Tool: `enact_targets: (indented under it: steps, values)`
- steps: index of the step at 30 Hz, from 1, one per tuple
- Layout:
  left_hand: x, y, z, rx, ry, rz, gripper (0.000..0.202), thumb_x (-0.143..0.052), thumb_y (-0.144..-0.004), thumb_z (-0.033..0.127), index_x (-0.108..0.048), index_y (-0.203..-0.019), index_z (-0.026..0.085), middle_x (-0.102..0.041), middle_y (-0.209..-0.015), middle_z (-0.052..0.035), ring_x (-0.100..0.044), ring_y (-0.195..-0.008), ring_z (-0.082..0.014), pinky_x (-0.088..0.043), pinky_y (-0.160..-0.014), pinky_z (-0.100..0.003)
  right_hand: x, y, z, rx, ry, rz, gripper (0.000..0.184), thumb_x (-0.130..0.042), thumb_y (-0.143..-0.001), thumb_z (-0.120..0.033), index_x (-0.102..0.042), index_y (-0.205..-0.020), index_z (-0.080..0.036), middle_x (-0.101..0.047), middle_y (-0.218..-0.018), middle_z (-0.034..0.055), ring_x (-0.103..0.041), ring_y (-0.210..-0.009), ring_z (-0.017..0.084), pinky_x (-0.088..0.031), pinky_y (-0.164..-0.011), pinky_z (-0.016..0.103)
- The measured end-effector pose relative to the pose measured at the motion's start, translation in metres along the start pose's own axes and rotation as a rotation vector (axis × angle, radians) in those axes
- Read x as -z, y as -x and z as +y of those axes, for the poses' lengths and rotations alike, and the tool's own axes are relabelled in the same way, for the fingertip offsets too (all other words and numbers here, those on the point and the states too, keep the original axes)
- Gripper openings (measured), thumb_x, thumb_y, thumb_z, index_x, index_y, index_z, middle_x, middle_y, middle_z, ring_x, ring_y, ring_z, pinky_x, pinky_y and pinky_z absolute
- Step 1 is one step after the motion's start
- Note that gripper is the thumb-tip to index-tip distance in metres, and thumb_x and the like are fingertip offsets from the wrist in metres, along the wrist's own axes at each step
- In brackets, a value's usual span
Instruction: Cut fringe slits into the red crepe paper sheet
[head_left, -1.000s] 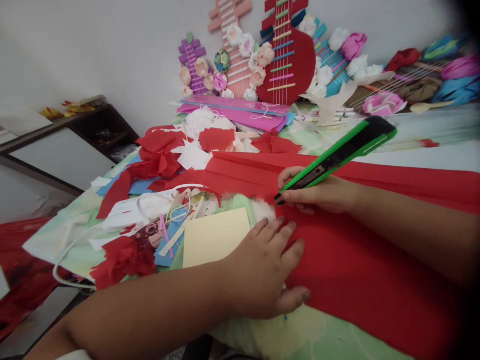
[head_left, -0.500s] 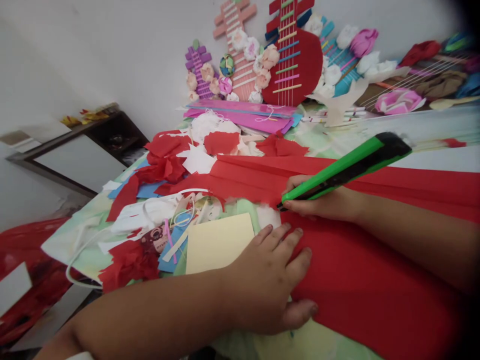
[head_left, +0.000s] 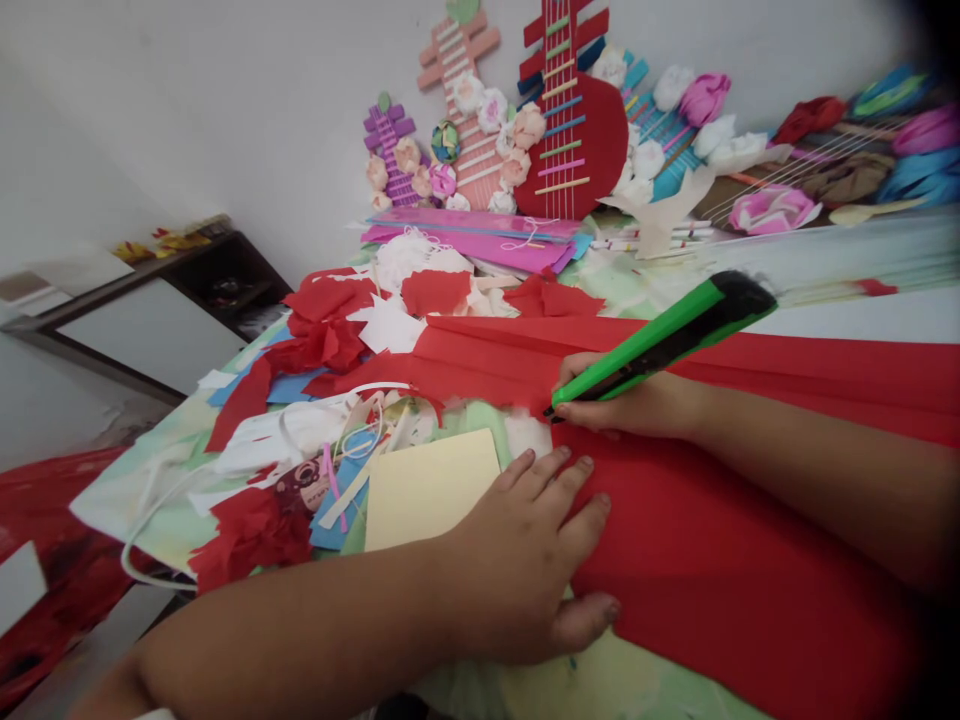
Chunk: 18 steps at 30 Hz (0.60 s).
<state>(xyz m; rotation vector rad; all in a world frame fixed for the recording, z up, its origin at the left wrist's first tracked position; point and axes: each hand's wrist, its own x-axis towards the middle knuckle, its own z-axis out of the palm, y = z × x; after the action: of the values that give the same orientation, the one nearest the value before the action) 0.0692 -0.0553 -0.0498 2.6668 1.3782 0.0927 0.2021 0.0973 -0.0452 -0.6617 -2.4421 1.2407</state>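
My right hand [head_left: 630, 400] grips a green-and-black utility knife [head_left: 660, 335]. Its narrow black end points down at the red paper; whether a blade is out is too small to tell. The large red paper [head_left: 735, 540] lies folded across the table, with a ragged edge on its left. Below the knife, my left hand [head_left: 529, 560] rests flat with fingers spread, its fingertips on the paper's left edge. A pale yellow pad [head_left: 431, 485] lies beside the left hand, partly covered by that forearm.
Torn red scraps [head_left: 326, 325], a white cord [head_left: 139, 530] and blue pieces clutter the left side. Behind stand decorated instrument-shaped crafts, including a red one [head_left: 577, 150], with paper flowers [head_left: 705, 97]. A dark-framed cabinet [head_left: 150, 330] stands at the left.
The whole view has shifted slightly, so things appear a little further left. The knife's upper end has swung a bit leftward. My left hand keeps its place on the paper.
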Motion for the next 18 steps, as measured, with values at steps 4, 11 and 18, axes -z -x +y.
enact_targets:
  steps: [4, 11, 18]
  values:
    - [-0.0008, 0.0005, 0.0005, -0.002, -0.002, 0.018, 0.062, -0.041, -0.080, 0.051, -0.042, -0.125, 0.008, -0.036, -0.131, -0.0227, -0.029, -0.123, -0.0372, -0.024, -0.098, -0.052, 0.0001, -0.0002, -0.0005, -0.049, -0.036, -0.037, 0.018, -0.051, -0.073, -0.035, -0.047, -0.070, -0.018, -0.047, -0.050, -0.0055, -0.044, -0.045, 0.006, -0.033, -0.042, 0.018]
    - [-0.0020, 0.0013, -0.0009, 0.004, 0.000, 0.020, 0.062, -0.040, -0.080, 0.051, -0.042, -0.125, 0.009, -0.036, -0.131, -0.0226, -0.030, -0.122, -0.0368, -0.024, -0.098, -0.052, -0.0012, -0.0031, 0.0030, 0.044, -0.001, -0.063, 0.018, -0.053, -0.071, -0.035, -0.047, -0.069, -0.017, -0.056, -0.066, -0.0013, -0.052, -0.061, 0.009, -0.041, -0.054, 0.019]
    - [-0.0017, 0.0011, -0.0012, 0.000, -0.005, 0.012, 0.062, -0.040, -0.080, 0.051, -0.041, -0.126, 0.009, -0.036, -0.132, -0.0221, -0.028, -0.123, -0.0366, -0.024, -0.098, -0.052, -0.0004, 0.0012, -0.0002, -0.088, -0.059, 0.004, 0.017, -0.053, -0.072, -0.033, -0.045, -0.068, -0.018, -0.045, -0.047, -0.0071, -0.039, -0.039, 0.005, -0.030, -0.037, 0.017]
